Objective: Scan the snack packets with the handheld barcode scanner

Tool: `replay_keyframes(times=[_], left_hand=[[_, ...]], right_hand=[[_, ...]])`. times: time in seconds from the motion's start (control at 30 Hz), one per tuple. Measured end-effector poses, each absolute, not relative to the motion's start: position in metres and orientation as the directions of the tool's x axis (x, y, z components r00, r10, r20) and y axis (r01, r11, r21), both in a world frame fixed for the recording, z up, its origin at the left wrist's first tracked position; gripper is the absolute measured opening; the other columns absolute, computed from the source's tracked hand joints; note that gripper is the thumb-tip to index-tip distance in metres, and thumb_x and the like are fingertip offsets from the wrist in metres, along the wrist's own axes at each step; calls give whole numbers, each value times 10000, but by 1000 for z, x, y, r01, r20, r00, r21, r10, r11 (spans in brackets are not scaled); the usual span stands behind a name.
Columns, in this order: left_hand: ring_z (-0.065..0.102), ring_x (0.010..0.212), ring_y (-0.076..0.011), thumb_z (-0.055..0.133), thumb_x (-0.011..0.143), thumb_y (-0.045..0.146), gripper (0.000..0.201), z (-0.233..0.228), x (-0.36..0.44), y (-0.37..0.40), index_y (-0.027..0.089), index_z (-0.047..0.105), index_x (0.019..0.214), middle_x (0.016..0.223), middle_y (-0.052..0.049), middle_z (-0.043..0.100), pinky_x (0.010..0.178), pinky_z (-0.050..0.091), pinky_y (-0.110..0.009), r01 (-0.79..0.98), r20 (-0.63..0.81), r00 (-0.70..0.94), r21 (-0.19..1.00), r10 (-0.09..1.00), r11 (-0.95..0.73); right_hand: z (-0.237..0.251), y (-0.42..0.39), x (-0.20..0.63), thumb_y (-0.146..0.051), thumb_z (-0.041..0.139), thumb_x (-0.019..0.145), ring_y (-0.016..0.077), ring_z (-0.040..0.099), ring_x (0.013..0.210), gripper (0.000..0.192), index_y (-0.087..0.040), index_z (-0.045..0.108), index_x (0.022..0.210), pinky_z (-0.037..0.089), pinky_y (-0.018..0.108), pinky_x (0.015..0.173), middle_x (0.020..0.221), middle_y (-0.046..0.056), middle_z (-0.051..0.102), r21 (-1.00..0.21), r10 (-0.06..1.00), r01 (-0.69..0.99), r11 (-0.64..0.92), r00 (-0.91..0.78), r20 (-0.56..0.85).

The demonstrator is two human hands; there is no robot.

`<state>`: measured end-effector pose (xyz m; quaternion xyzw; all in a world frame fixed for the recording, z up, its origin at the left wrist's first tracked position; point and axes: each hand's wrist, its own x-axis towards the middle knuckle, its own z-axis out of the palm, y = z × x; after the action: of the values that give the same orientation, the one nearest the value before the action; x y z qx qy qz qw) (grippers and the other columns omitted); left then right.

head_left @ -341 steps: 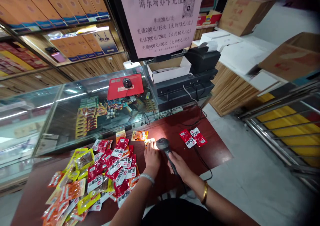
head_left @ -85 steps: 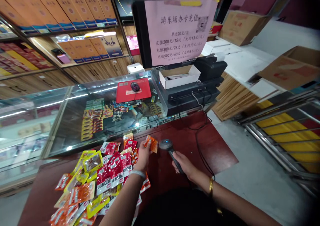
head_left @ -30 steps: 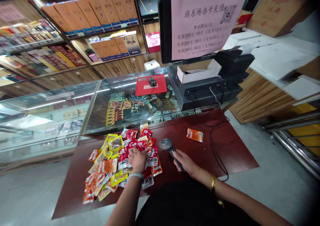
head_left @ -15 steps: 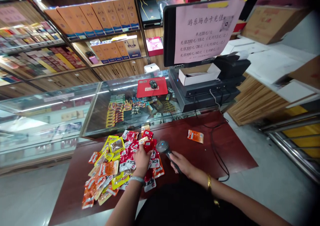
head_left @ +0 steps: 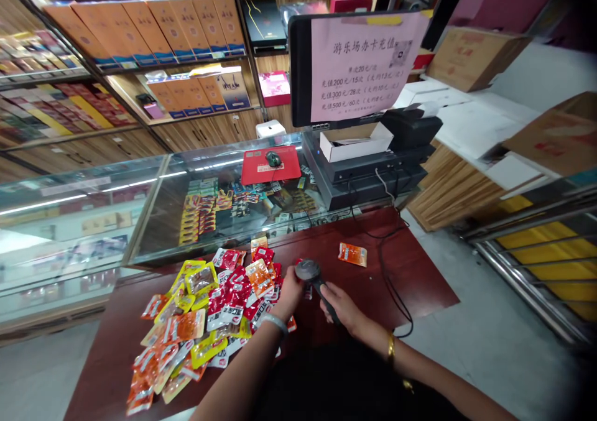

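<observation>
My right hand [head_left: 341, 304] is wrapped round the handle of a dark grey barcode scanner [head_left: 308, 270], its head pointing left. Close against the scanner head, my left hand [head_left: 290, 290] holds a small red snack packet [head_left: 308, 292], mostly hidden under the scanner and my fingers. Beside and below my left wrist spreads a loose pile of snack packets: red and white ones [head_left: 228, 296], yellow ones [head_left: 201, 279] and orange ones [head_left: 185, 326]. One orange packet [head_left: 352, 254] lies apart, to the right beyond the scanner.
The packets lie on a dark red tabletop [head_left: 410, 284] against a glass display case [head_left: 153, 222]. A till monitor with a pink notice [head_left: 357, 66] stands behind, a white open box [head_left: 357, 141] below it. A black cable [head_left: 392, 293] trails along the right side. A metal railing [head_left: 527, 296] is at far right.
My left hand has moved right, off the pile, to the scanner head with a red packet. The scanner stays in my right hand. The whole view has shifted slightly.
</observation>
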<state>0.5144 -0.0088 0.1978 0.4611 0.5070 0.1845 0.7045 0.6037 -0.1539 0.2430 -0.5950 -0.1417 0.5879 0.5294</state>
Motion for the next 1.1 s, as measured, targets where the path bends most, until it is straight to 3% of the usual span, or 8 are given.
replay_keyframes(times=[0.17, 0.27, 0.43, 0.63, 0.73, 0.83, 0.93, 1.1], left_hand=[[672, 982, -264, 780, 562, -5, 346, 196, 538, -21, 192, 689, 832, 910, -79, 736, 1034, 482, -410, 277, -444, 569, 896, 693, 347], [592, 1233, -343, 804, 606, 73, 423, 199, 512, -8, 202, 703, 996, 1117, -140, 719, 1160, 361, -469, 427, -329, 496, 898, 804, 104], [229, 1519, -466, 748, 771, 349, 703, 195, 449, 25, 109, 520, 1391, 1550, -308, 403, 1196, 208, -603, 834, -199, 218, 547, 956, -76], [343, 1436, -451, 653, 817, 566, 1026, 192, 430, 42, 23, 242, 1586, 1549, -315, 399, 1147, 281, -566, 981, -224, 133, 166, 966, -97], [414, 1372, -424, 652, 813, 592, 1084, 195, 427, 46, -4, 190, 1592, 1502, -313, 446, 1089, 349, -509, 990, -218, 135, 62, 967, -124], [495, 1289, -419, 672, 792, 608, 1002, 197, 423, 49, 8, 338, 1523, 1404, -295, 540, 1037, 381, -487, 988, -262, 154, 32, 953, -151], [554, 1235, -393, 663, 821, 543, 693, 200, 418, 51, 79, 539, 1321, 1290, -243, 634, 1001, 399, -470, 983, -305, 182, 40, 935, -179], [659, 1078, -336, 574, 911, 407, 311, 201, 423, 47, 145, 608, 1076, 1043, -184, 724, 896, 448, -419, 952, -267, 274, 209, 924, -223]], right_hand=[[248, -169, 616, -847, 572, 751, 86, 393, 407, 626, -238, 461, 847, 330, 244, 452, 531, -104, 468, -801, 761, -472, -368, 343, -551], [247, -169, 617, -845, 571, 756, 82, 371, 395, 616, -247, 433, 809, 314, 243, 448, 524, -108, 449, -796, 752, -481, -366, 351, -558], [244, -158, 605, -841, 567, 763, 77, 382, 412, 615, -242, 443, 822, 333, 236, 459, 541, -106, 463, -785, 790, -465, -408, 252, -560], [244, -140, 589, -888, 619, 657, 78, 392, 394, 715, -228, 509, 908, 325, 233, 427, 534, -109, 493, -776, 813, -421, -470, 137, -566], [246, -137, 586, -891, 624, 648, 84, 397, 395, 753, -217, 531, 971, 328, 235, 419, 521, -113, 490, -774, 817, -402, -489, 99, -567], [246, -136, 584, -886, 616, 663, 82, 395, 400, 750, -215, 531, 986, 339, 235, 421, 527, -114, 489, -773, 819, -399, -493, 88, -567], [245, -135, 584, -890, 607, 666, 79, 399, 390, 737, -222, 520, 966, 335, 234, 421, 520, -118, 491, -773, 821, -404, -489, 89, -565], [240, -130, 585, -904, 604, 644, 78, 385, 363, 748, -231, 505, 954, 319, 230, 411, 475, -130, 480, -773, 822, -428, -469, 110, -559]])
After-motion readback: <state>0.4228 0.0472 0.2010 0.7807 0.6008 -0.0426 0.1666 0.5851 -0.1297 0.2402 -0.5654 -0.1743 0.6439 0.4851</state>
